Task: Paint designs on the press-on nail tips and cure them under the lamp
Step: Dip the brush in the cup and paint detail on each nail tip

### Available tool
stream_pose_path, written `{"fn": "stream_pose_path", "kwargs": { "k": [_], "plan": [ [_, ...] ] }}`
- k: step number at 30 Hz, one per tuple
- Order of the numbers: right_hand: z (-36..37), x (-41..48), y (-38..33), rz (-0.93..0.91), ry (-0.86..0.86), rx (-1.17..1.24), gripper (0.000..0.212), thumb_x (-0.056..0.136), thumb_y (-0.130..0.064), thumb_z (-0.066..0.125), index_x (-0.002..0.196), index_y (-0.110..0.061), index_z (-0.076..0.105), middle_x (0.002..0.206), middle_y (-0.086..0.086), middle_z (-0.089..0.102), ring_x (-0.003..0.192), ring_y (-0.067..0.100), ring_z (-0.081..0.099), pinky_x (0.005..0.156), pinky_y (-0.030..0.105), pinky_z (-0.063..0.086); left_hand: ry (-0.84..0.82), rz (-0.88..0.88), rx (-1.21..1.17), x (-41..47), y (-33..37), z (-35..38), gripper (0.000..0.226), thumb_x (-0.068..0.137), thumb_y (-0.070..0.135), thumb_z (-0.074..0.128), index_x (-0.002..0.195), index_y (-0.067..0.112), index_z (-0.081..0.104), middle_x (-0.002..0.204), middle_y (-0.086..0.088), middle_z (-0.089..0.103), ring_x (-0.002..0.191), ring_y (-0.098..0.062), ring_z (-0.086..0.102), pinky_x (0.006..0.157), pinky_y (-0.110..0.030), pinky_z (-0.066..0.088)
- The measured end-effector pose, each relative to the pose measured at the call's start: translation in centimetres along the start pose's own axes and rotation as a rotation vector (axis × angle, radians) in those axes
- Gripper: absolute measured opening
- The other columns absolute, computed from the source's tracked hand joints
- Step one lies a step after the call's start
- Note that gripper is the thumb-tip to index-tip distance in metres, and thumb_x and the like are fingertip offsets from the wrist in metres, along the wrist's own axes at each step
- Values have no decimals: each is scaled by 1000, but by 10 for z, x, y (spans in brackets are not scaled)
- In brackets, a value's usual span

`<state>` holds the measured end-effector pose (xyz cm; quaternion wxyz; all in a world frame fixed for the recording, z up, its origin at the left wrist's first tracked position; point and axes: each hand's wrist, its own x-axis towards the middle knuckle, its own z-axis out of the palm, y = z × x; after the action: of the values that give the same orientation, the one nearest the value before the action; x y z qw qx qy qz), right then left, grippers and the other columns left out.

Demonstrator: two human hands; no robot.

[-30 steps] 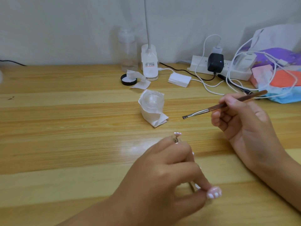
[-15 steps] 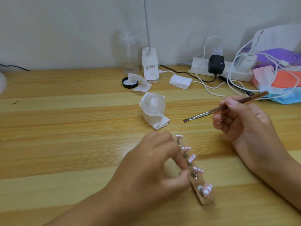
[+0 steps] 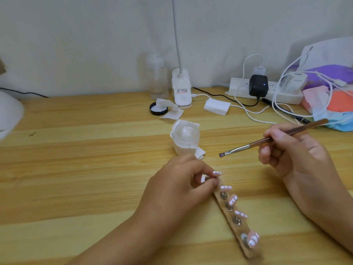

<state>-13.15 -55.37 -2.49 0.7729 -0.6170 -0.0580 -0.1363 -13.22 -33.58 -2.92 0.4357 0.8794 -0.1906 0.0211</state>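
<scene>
A clear holder strip [image 3: 237, 229] lies on the wooden table, running from the middle toward the near right. Several press-on nail tips [image 3: 241, 215], pale pink with white dots, stand on its metal studs. My left hand [image 3: 179, 190] pinches the strip's far end between thumb and fingertips. To the right, my right hand [image 3: 292, 157] grips a brown-handled nail brush [image 3: 254, 144]. Its flat tip hovers above the table, pointing left, a little beyond the strip's far end.
A small jar wrapped in white tissue [image 3: 186, 139] stands just beyond my left hand. At the back are a clear bottle [image 3: 157, 77], a white lamp base [image 3: 181, 88], a black lid [image 3: 158, 109], white pads [image 3: 216, 107], a power strip [image 3: 267, 91] with cables and bags [image 3: 332, 96].
My left hand has laid the strip down flat from a raised hold and slid to its far end, uncovering the row of tips. The right hand keeps the brush nearly still.
</scene>
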Motion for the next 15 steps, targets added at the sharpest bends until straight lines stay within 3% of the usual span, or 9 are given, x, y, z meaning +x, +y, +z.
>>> {"fn": "stream_pose_path", "kwargs": {
  "k": [2, 4, 5, 8, 11, 12, 15],
  "plan": [
    [0, 0, 0, -15, -2, -13, 15, 90, -23, 62, 80, -28, 72, 67, -5, 63, 61, 8, 59, 59, 18, 51, -34, -89, -141, 4, -2, -2, 11, 79, 37, 75, 88, 44, 71, 66, 15, 53, 61, -1, 48, 62, -33, 44],
    [0, 0, -1, -54, -3, -27, 6, 87, -34, 70, 86, -28, 71, 70, -6, 64, 65, 8, 61, 62, 18, 52, -98, -178, -247, 8, -1, -6, 13, 80, 29, 78, 83, 41, 74, 55, 14, 48, 54, 0, 45, 59, -26, 39],
    [1, 0, -2, -81, 2, -46, 13, 84, -40, 70, 89, -29, 70, 73, -5, 65, 68, 8, 62, 64, 19, 52, -130, -214, -301, 10, 0, -8, 10, 80, 26, 79, 80, 36, 76, 54, 12, 51, 55, 1, 49, 59, -22, 40],
    [2, 0, -2, -139, 22, -94, 24, 81, -49, 68, 93, -29, 69, 78, -4, 67, 75, 9, 63, 70, 19, 53, -147, -271, -510, 13, -1, -14, 4, 81, 17, 78, 78, 19, 79, 76, 6, 75, 79, 8, 67, 67, -7, 47],
    [3, 0, -1, -173, 14, -103, 13, 90, -39, 62, 94, -29, 70, 80, -3, 68, 78, 10, 62, 72, 18, 52, -25, -180, -626, 8, -3, -15, 6, 81, 26, 74, 86, 25, 79, 68, 3, 66, 81, 0, 64, 74, -6, 45],
    [1, 0, -1, -181, 13, -119, 15, 90, -34, 57, 94, -29, 70, 80, -2, 68, 77, 11, 62, 72, 18, 52, 42, -148, -670, 6, -4, -16, 9, 81, 31, 72, 87, 26, 78, 72, -3, 66, 78, -1, 62, 73, -6, 45],
    [1, -3, -5, -240, -11, -198, 14, 93, -36, 58, 97, -28, 69, 82, -1, 68, 79, 13, 63, 75, 19, 52, 242, -159, -775, 6, -8, -20, 8, 82, 40, 71, 87, 34, 73, 90, 11, 67, 59, 6, 51, 59, -6, 40]
  ]
}}
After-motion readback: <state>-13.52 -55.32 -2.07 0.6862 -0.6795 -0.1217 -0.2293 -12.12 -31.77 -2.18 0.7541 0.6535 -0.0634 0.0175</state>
